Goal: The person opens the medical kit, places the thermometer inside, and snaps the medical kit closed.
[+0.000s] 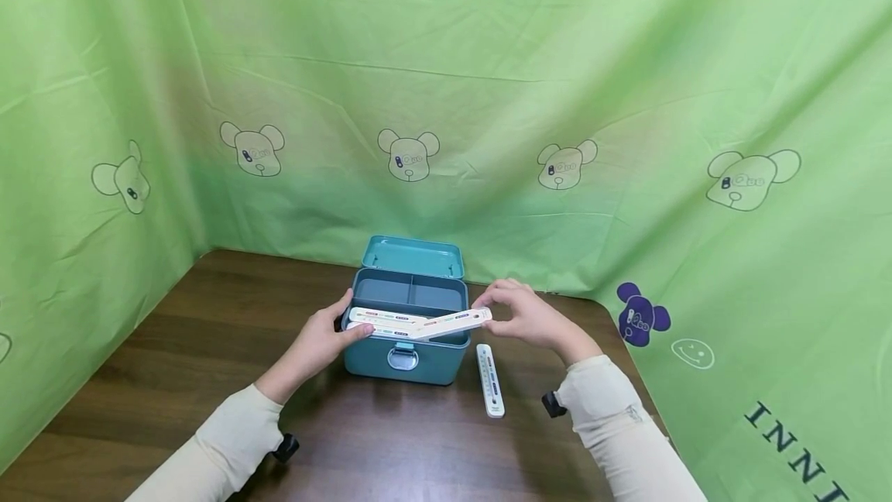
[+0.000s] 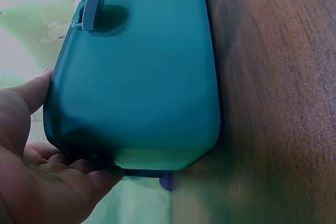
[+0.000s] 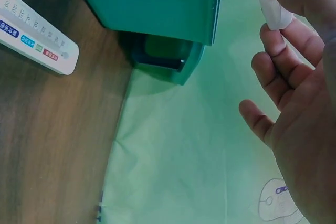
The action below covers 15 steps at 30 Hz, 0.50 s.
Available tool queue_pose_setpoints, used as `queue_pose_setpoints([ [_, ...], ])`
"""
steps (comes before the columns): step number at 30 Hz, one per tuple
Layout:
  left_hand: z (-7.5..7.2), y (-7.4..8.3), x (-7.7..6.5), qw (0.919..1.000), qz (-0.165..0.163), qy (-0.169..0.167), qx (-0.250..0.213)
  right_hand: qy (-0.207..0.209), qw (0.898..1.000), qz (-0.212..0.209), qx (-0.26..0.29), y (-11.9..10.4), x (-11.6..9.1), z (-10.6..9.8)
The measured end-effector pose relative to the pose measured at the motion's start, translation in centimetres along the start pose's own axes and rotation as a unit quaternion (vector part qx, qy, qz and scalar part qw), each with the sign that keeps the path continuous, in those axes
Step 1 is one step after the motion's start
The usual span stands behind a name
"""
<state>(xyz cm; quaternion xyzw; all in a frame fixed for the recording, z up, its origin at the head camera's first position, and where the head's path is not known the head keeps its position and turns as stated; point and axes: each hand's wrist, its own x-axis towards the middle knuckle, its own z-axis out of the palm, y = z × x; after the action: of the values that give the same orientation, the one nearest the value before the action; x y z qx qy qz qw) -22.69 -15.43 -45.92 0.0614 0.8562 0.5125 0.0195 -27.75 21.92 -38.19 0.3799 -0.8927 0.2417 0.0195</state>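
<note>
A teal storage box point(image 1: 407, 366) stands on the table with its lid point(image 1: 413, 256) tipped back. My left hand point(image 1: 327, 335) grips its left end, thumb over the front rim and fingers along the side; the left wrist view shows this hand point(image 2: 58, 177) around the box's end. White thermometers point(image 1: 379, 316) lie across the top of the box near that thumb. With thumb and fingertips my right hand point(image 1: 526, 316) pinches the right end of another thermometer point(image 1: 456, 322), slanting over the box's front right. In the right wrist view, the thermometer's tip point(image 3: 275, 11) shows between thumb and fingers.
A further thermometer point(image 1: 491, 380) lies on the wooden table point(image 1: 390, 448), right of the box. Inside the box sits a grey divided tray point(image 1: 390, 287). A green cloth point(image 1: 446, 99) with bear prints hangs behind and at both sides.
</note>
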Motion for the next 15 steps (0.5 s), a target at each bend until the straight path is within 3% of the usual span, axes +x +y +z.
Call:
queue_pose_setpoints([
  [15, 0.0, -0.3, 0.2, 1.0, -0.007, 0.0, 0.001, -0.057, 0.998, -0.005, -0.029, -1.0, 1.5, -0.6],
])
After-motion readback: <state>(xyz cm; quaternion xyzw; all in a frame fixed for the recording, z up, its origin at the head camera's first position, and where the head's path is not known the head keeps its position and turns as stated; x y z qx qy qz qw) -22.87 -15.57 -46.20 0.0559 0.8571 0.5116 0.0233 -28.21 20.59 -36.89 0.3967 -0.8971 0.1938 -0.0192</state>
